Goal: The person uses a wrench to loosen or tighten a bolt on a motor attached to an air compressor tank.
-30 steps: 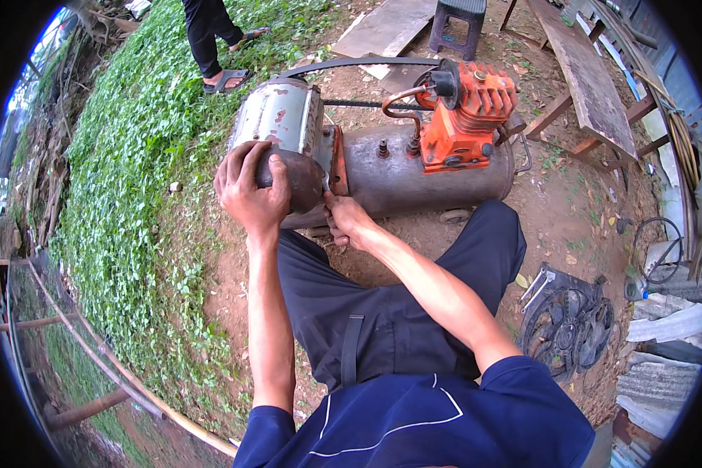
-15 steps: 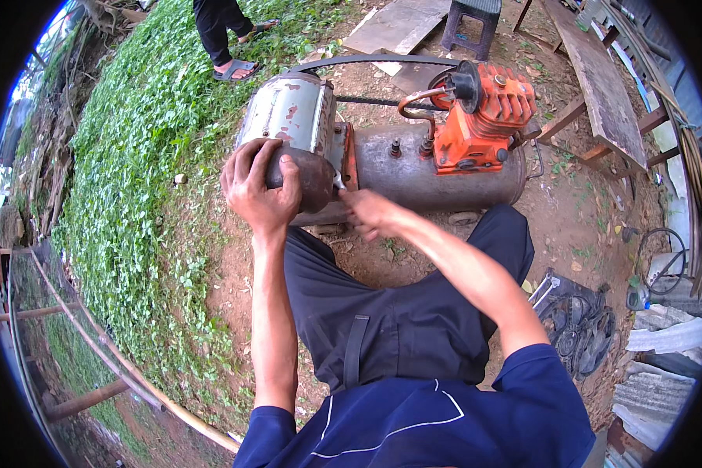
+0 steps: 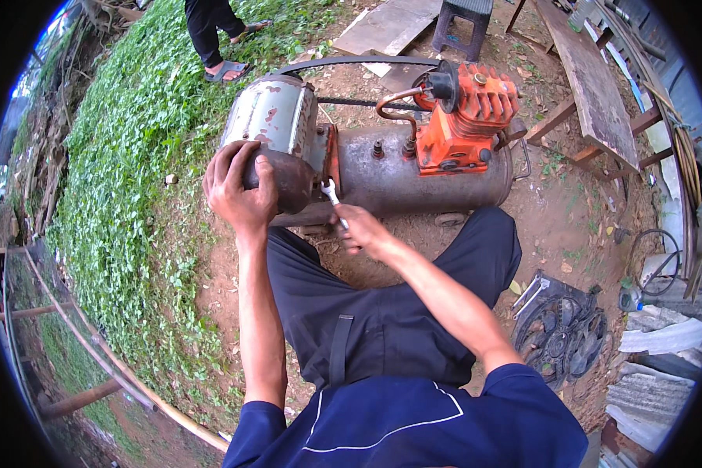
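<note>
My left hand is wrapped over the dark rounded end cover of a grey electric motor with chipped paint. In my right hand is a silver open-end wrench, gripped by its handle. Its jaw is up against the motor's mounting, beside the orange bracket; the fastener there is too small to make out. The motor sits at the left end of a worn grey air tank. An orange compressor pump stands on the tank's right part, with a black belt running between motor and pump.
Tools and a black grille-like part lie on the soil at right. Beyond are a wooden bench, a dark plastic stool and flat boards. Another person's sandalled foot is on the greenery. Corrugated sheets lie at lower right.
My right hand has drawn slightly back from the motor, and more of the wrench shows. My left hand keeps its hold on the end cover. The whole view has shifted a little.
</note>
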Action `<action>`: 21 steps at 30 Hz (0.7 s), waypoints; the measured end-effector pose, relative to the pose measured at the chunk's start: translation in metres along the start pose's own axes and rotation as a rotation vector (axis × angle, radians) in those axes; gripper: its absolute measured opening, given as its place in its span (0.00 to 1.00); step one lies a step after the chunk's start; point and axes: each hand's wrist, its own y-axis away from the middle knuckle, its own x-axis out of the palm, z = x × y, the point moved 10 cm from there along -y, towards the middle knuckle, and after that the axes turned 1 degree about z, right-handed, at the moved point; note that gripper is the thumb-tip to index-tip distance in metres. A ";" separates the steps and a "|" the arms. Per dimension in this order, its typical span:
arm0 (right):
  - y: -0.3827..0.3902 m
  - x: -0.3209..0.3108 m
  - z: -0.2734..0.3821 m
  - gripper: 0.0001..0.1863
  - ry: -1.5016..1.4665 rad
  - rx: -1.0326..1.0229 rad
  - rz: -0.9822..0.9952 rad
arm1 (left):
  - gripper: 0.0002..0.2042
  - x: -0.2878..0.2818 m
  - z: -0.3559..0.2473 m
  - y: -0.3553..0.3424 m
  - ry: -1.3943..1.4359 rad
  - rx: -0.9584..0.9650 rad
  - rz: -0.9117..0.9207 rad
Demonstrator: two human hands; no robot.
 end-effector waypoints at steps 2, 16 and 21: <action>-0.007 0.025 -0.006 0.19 -0.173 -0.007 0.005 | 0.10 -0.001 0.001 0.000 -0.005 0.011 -0.006; -0.032 0.061 -0.011 0.21 -0.402 -0.005 -0.226 | 0.12 0.001 0.000 0.003 -0.012 0.043 -0.012; -0.037 0.063 -0.009 0.23 -0.495 -0.022 -0.253 | 0.11 0.002 -0.001 0.001 0.001 0.017 0.001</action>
